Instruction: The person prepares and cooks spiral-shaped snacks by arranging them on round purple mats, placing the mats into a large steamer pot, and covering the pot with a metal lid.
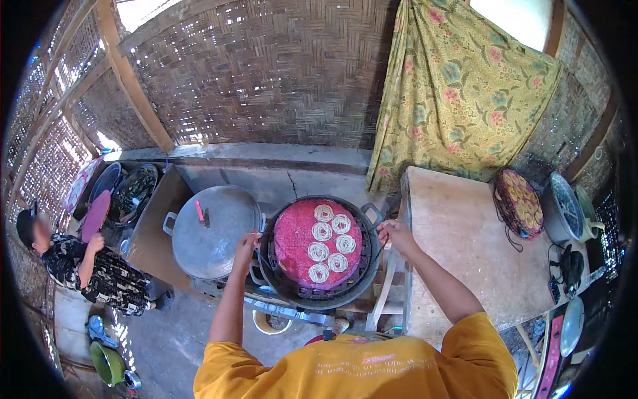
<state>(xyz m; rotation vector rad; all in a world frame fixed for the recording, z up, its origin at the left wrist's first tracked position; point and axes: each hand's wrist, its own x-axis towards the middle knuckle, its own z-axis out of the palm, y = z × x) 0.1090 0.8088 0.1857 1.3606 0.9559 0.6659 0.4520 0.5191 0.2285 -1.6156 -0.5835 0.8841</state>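
Observation:
A wide metal steaming pot stands before me with a round pink tray in its mouth. Several coiled nests of pale noodle strands lie on the tray, mostly over its right half. At the pot's left rim, my left hand is closed on what looks like a thin cord, partly hidden by the fingers; a small red bit shows at the fingertips. By the right pot handle, my right hand pinches a thin dark cord.
Left of the pot is a large lidded metal pot with a red-handled tool on top. A wooden table on the right bears another round tray and a basin. A person holds a pink disc at far left.

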